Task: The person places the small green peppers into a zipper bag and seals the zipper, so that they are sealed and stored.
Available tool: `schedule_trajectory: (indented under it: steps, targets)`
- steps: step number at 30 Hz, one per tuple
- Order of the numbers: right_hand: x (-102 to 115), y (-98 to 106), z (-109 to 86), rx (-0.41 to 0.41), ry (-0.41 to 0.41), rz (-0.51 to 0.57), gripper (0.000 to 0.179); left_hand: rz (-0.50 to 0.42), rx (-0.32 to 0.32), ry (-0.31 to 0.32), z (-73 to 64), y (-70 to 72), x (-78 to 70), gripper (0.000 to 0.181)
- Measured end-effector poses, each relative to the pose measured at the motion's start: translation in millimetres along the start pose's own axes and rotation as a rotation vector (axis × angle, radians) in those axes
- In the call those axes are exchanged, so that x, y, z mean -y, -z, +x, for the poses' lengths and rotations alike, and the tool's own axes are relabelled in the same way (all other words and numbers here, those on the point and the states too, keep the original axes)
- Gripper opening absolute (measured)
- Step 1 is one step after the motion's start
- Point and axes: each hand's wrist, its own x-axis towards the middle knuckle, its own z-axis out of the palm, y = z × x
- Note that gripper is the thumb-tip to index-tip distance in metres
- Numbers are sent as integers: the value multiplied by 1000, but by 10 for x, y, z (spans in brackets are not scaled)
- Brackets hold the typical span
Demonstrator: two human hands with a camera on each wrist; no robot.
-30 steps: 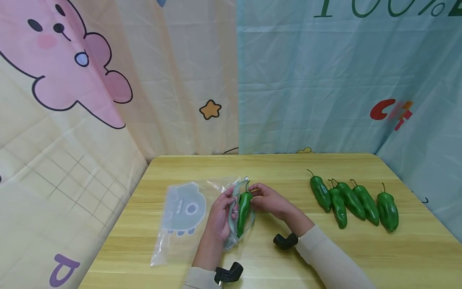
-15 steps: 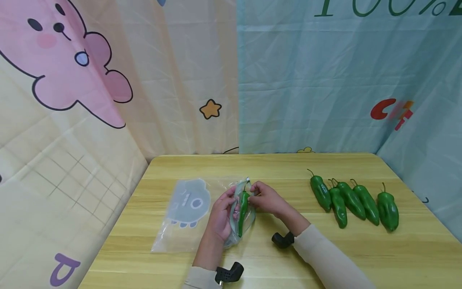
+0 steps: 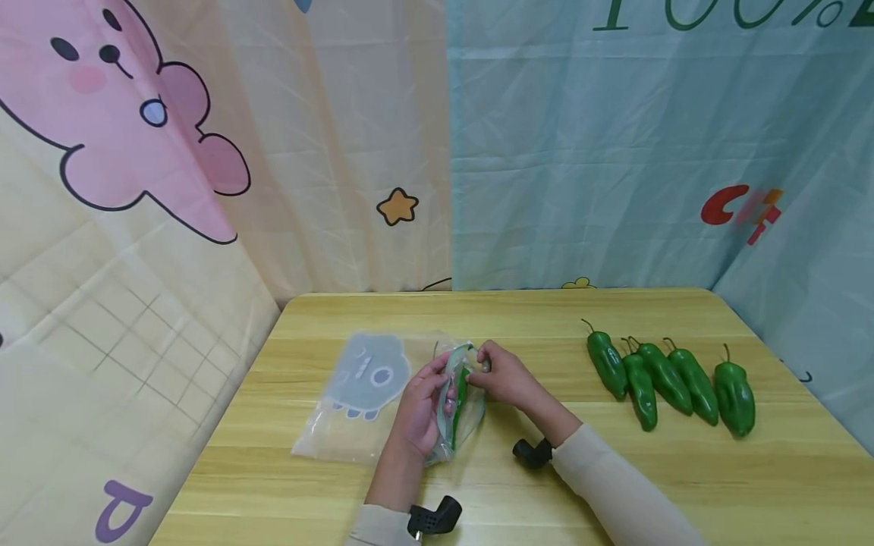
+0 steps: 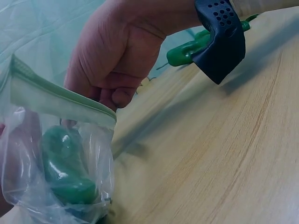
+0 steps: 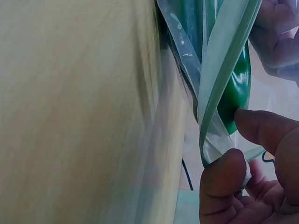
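My left hand [image 3: 416,413] grips a clear zip bag [image 3: 374,379] with a grey-blue cartoon print, its mouth spread open. Some of its fingers show through the plastic. A green pepper [image 3: 460,398] stands lengthwise in the mouth. In the left wrist view the pepper [image 4: 67,165] shows inside the bag, below the pale green zip strip [image 4: 60,102]. My right hand [image 3: 507,375] is at the far right side of the mouth. The right wrist view has its fingers curled on the end of the zip strip [image 5: 222,79], while the thumb [image 5: 261,123] touches the pepper.
Several more green peppers [image 3: 661,379] lie in a row on the right of the wooden table [image 3: 546,500], stems to the back. Printed curtains [image 3: 355,144] hang behind the table. A black wrist camera [image 3: 435,517] sits on each wrist.
The pepper has sunk deeper into the bag's mouth. The bag's flat part has swung away from me and slightly right. My right hand has shifted a little, and the left stays in place.
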Motion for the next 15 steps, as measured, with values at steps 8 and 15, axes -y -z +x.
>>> schedule_trajectory:
  steps: [8, 15]
  targets:
    - [-54, 116, 125, 1, -78, 100, 43, -13, -26, 5, 12, 16, 11, 39]
    - [-66, 192, 310, 31, -70, 99, 33, -1, -21, 3, 14, 18, 13, 39]
